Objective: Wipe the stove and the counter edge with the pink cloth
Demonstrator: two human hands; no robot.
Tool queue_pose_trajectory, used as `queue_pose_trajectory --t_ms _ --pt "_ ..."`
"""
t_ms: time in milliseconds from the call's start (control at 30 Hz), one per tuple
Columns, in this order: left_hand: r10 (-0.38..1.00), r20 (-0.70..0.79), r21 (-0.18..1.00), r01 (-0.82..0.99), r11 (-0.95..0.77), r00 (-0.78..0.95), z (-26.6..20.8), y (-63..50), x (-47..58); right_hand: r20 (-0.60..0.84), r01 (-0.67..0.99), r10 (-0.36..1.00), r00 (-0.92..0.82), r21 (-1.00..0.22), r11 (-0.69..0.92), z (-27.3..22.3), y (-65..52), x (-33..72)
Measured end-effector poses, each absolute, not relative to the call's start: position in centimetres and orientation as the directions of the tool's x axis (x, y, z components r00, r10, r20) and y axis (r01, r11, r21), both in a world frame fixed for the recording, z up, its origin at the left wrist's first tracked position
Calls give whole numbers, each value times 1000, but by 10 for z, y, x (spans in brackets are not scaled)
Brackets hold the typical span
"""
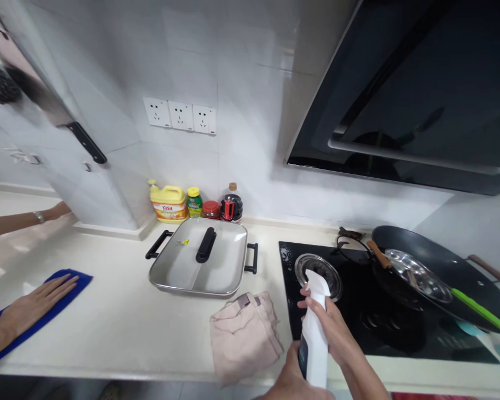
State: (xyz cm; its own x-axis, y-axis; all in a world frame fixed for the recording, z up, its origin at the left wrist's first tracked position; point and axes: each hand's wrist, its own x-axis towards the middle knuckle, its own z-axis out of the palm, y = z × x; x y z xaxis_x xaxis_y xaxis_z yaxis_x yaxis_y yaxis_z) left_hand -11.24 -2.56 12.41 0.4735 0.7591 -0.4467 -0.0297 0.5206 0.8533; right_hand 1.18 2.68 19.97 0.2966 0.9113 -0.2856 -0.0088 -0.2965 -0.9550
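A white spray bottle (pixel 316 350) stands nearly upright in front of me, over the front left edge of the black cooktop (pixel 383 339). My left hand (pixel 294 380) is wrapped around its lower body, partly cut off by the bottom of the view. Around the neck, just under the white spray head, my right hand (pixel 331 325) is closed, fingertips showing on the left side. A folded pale pink cloth (pixel 245 336) lies on the counter (pixel 129 333) left of the bottle. Behind the spray head is a round burner (pixel 319 272).
A glass-lidded square pan (pixel 220 272) sits mid-counter, with a yellow detergent jug (pixel 169 203) and jars behind. Another person's hand (pixel 37 305) presses a blue cloth (pixel 73 286) at left. A wok (pixel 475 278) occupies the cooktop's right; a range hood (pixel 400 100) overhangs. A cleaver (pixel 50 94) hangs left.
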Motion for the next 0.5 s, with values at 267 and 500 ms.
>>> queue_pose_trajectory --t_ms 267,500 --pt "806 -422 889 18 457 416 166 13 -97 -226 -84 922 313 -974 -210 236 72 27" --pt "805 -425 883 -7 470 415 166 21 -84 -217 11 910 355 -972 -236 231 76 43"
